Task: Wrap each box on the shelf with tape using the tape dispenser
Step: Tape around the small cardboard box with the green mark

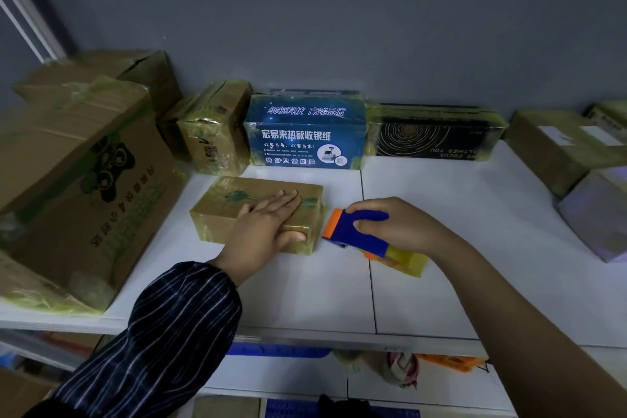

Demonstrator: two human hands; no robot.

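A person's view down onto a white shelf [441,248]. Near its middle lies a small brown box [230,202], flat on its widest face and glossy with yellowish tape. The left hand [268,224] lies flat on top of the box, fingers straight and pressing down, thumb against the near face. Just right of the box, the right hand [397,227] grips a blue and orange dispenser [353,234], fingers curled round its body. The dispenser's orange end points at the box's right end, very close to it. A yellowish roll [405,261] sits at the dispenser's near end.

Behind the box, against the wall, stand a blue box [305,136] and, further right, a black box [431,136], both taped. Left of the box stands a large carton [84,187].

The box looks light and stiff, with firm corners. Its taped skin is likely slick, so a flat palm on top, or a grip across its short ends, should steady it best while tape is pulled round.

Whether a strip of tape runs from dispenser to box is unclear, as the gap is small and blurred. The box's far and under faces are hidden. More boxes far to its right are cut off by the frame.
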